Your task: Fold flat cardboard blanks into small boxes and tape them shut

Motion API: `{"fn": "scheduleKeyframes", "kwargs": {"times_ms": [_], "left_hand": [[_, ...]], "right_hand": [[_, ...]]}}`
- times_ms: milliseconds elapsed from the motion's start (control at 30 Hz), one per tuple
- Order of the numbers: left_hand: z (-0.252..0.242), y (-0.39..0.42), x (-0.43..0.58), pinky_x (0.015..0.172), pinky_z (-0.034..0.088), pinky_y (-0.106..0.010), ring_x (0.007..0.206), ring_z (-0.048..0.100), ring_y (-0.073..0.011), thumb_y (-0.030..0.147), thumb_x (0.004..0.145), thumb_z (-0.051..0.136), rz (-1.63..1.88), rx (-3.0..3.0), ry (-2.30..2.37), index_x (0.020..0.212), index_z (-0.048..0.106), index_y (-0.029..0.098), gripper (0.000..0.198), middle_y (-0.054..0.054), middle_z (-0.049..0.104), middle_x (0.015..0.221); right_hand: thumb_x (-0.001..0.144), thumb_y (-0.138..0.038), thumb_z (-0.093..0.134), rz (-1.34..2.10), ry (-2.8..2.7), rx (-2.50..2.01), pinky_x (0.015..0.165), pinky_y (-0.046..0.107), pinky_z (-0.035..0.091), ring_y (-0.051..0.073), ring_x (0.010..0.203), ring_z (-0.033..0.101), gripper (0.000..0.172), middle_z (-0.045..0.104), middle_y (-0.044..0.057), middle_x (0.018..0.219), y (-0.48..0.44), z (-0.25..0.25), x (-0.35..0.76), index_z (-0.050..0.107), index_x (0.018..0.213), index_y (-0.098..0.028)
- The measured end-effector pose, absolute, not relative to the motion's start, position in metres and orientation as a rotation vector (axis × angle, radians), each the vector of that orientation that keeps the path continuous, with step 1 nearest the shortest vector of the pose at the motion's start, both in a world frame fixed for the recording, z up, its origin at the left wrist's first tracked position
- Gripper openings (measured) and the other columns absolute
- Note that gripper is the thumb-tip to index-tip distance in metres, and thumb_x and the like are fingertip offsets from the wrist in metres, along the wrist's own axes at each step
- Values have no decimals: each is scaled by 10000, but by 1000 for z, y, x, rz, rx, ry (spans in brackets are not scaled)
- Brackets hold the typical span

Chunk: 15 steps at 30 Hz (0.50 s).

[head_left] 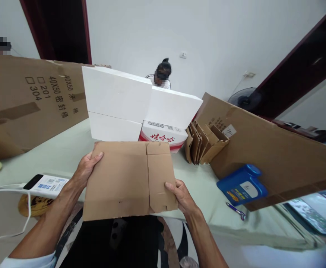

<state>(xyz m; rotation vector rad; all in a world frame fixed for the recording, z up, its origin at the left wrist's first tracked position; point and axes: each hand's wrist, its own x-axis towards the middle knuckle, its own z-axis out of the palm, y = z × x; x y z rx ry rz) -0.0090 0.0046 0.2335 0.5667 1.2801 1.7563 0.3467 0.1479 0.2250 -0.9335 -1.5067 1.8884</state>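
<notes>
I hold a flat, folded brown cardboard box (126, 178) in front of me over the near edge of the pale green table (62, 149). My left hand (85, 168) grips its left edge, thumb on top near the upper corner. My right hand (181, 195) is closed on its lower right flap, thumb on top. The cardboard shows a vertical fold line and notched flaps on its right side.
White foam boxes (115, 98) and a red-and-white printed carton (164, 137) stand behind. Folded small cartons (204, 143) lean against a large cardboard sheet (277, 149) at right, with a blue jug (242, 186) and a razor (237, 210). A power bank (47, 185) with white cable lies left. A person sits beyond.
</notes>
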Motion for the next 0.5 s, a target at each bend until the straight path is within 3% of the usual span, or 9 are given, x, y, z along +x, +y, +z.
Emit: {"fn": "scheduleKeyframes", "kwargs": {"times_ms": [133,300,500], "left_hand": [[222,3,0,669,663,-331,881,814,-299,577,773,898,1646,666,1116,1352,695,117,767,-139,840,1089],[194,0,10,508,581,-252,742,709,-193,501,708,986,1559,727,1181,1301,694,96,775,-144,805,1112],[173,-5,-6,493,567,-245,779,692,-199,549,702,985,1486,749,1284,1380,680,133,852,-129,793,1163]], "right_hand": [[611,-604,996,1731,-1273,-1012,735,418,662,321,819,814,637,853,110,919,144,225,342,801,1035,-170],[630,-622,981,1670,-1232,-1005,825,489,676,353,893,815,650,854,129,956,143,217,344,800,1062,-171],[749,-647,922,1795,-1598,-862,964,465,619,301,978,797,574,847,112,1015,135,197,367,840,1047,-163]]}}
